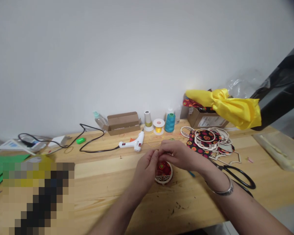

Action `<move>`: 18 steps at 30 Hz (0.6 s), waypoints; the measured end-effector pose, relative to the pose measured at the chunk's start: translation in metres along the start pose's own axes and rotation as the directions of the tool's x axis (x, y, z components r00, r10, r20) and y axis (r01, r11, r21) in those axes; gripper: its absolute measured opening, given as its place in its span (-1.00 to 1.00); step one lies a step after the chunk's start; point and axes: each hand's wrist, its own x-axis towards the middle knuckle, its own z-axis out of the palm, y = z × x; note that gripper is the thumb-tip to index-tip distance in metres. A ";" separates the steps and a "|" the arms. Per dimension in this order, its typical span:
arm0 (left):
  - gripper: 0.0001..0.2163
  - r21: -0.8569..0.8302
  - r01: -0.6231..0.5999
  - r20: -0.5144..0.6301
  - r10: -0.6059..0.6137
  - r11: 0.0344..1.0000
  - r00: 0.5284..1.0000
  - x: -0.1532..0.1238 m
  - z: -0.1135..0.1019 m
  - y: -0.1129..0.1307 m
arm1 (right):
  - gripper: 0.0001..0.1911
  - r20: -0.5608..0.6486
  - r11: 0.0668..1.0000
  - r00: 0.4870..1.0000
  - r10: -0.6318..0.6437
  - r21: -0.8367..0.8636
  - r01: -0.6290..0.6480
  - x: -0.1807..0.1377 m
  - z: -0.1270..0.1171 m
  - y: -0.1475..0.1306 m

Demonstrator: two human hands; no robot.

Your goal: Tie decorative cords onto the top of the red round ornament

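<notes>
My left hand (147, 163) and my right hand (175, 153) meet near the middle of the table, their fingers closed in a pinch tip to tip. What lies between the fingertips is too small to make out. Just below them is a round ornament (164, 169) with red patterned cloth and a pale wooden lattice rim; the hands partly cover its upper part. A thin yellow cord (150, 143) loops from a white spool (158, 125) towards the hands. Around my right wrist is a silver bangle (225, 189).
Behind the hands lie a white glue gun (132, 143), a cardboard box (124, 123) and a teal thread cone (170, 122). Black-handled scissors (240, 176) lie beside my right forearm. Patterned cloth and wooden frames (205, 138) are piled right, before a carton (205, 118) with yellow fabric (235, 107).
</notes>
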 end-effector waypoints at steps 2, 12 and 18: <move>-0.75 -0.056 0.062 -0.014 -0.063 0.996 0.998 0.002 0.000 -0.006 | -0.92 -0.028 0.999 0.999 0.032 -0.010 -0.032 -0.001 0.000 0.009; -0.81 -0.278 0.194 -0.042 -0.213 0.941 0.976 0.003 -0.002 -0.011 | -0.89 -0.432 0.993 0.895 0.111 0.078 -0.085 -0.001 0.019 0.033; -0.76 -0.268 0.200 -0.100 -0.234 0.942 0.967 0.003 -0.003 -0.012 | -0.89 -0.547 0.955 0.787 0.286 0.227 -0.190 -0.005 0.028 0.039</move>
